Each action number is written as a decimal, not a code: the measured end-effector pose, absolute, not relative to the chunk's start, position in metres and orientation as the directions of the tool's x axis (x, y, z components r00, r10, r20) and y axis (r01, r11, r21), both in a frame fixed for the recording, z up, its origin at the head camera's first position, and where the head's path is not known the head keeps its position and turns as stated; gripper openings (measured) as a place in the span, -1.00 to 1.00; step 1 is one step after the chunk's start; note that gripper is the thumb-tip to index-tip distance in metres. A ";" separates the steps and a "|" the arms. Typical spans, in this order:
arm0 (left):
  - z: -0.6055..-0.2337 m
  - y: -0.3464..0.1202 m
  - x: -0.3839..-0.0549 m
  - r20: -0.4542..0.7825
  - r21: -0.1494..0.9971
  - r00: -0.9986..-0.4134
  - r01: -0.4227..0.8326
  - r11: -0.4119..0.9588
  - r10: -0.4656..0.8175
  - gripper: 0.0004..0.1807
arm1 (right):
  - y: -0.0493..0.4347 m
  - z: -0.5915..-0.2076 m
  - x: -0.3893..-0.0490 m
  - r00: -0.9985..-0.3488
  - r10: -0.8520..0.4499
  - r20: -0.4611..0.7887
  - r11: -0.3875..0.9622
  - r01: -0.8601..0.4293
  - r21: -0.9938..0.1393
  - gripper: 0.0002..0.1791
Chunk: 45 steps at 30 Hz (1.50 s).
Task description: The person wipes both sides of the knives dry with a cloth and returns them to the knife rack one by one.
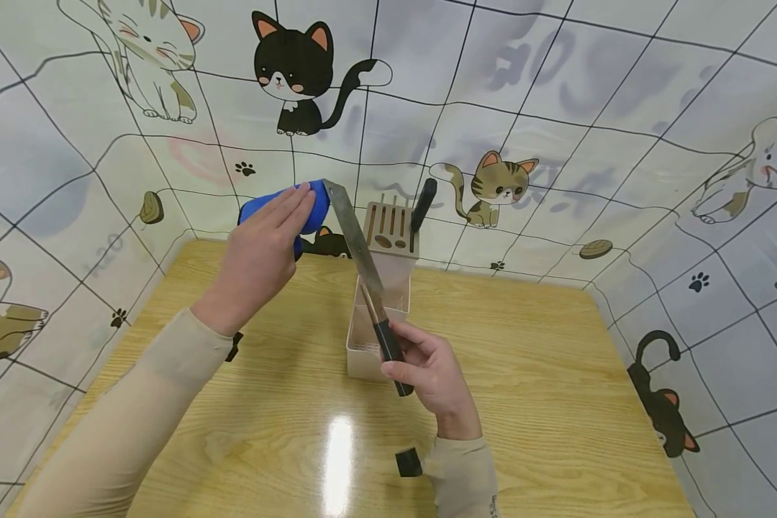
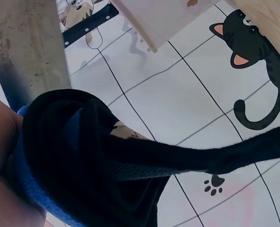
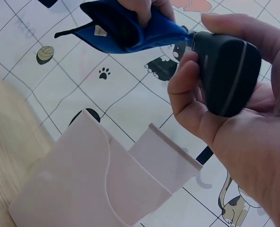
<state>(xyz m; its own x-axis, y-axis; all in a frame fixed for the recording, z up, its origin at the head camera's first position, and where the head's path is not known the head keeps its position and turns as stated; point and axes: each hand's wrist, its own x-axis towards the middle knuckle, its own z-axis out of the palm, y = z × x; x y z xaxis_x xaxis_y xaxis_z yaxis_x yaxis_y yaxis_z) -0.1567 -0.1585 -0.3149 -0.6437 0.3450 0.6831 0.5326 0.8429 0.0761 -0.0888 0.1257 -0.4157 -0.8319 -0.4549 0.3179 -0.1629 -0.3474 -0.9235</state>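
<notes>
My right hand (image 1: 430,370) grips the black handle (image 1: 393,352) of a wide-bladed kitchen knife. Its steel blade (image 1: 356,241) slants up and left, in front of the holder. At the blade's far end my left hand (image 1: 262,241) pinches a blue cloth (image 1: 319,216) against the metal, thumb hidden in the head view. In the left wrist view the cloth's dark-edged folds (image 2: 92,161) hang loose beside the blade (image 2: 31,47). The right wrist view has the handle's butt (image 3: 230,75) toward the camera, with fingers curled around it.
A pale pink knife holder (image 1: 365,363) stands on the wooden table (image 1: 524,381) below the blade. Its slotted brown top (image 1: 388,223) holds another knife, whose black handle (image 1: 424,205) sticks up. A cat-patterned covering (image 1: 557,86) rises behind the table and at both sides.
</notes>
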 end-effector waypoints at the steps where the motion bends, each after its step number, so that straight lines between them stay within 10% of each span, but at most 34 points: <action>1: -0.315 -0.160 -0.157 0.689 0.077 -0.640 0.531 0.844 0.340 -0.35 | 0.126 -0.415 -0.089 -0.837 -0.445 0.319 -0.342 -0.170 -0.924 -0.31; 14: -0.316 -0.182 -0.154 0.753 0.114 -0.602 0.516 0.849 0.265 -0.40 | 0.120 -0.409 -0.084 -0.927 -0.290 0.238 -0.155 -0.200 -0.967 -0.38; 45: -0.306 -0.174 -0.148 0.480 -0.040 -0.754 0.491 0.870 0.448 -0.42 | 0.108 -0.418 -0.086 -0.837 -0.231 0.496 0.314 -0.546 -0.776 -0.48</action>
<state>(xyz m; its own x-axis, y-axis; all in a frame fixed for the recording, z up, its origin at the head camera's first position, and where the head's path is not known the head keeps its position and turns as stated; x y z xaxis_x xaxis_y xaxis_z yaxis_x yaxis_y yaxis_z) -0.1484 -0.1739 -0.3060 -0.7545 0.4476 0.4800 0.4908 0.8703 -0.0400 -0.0861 0.1083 -0.4176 -0.8372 -0.2311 0.4957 -0.5464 0.3141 -0.7764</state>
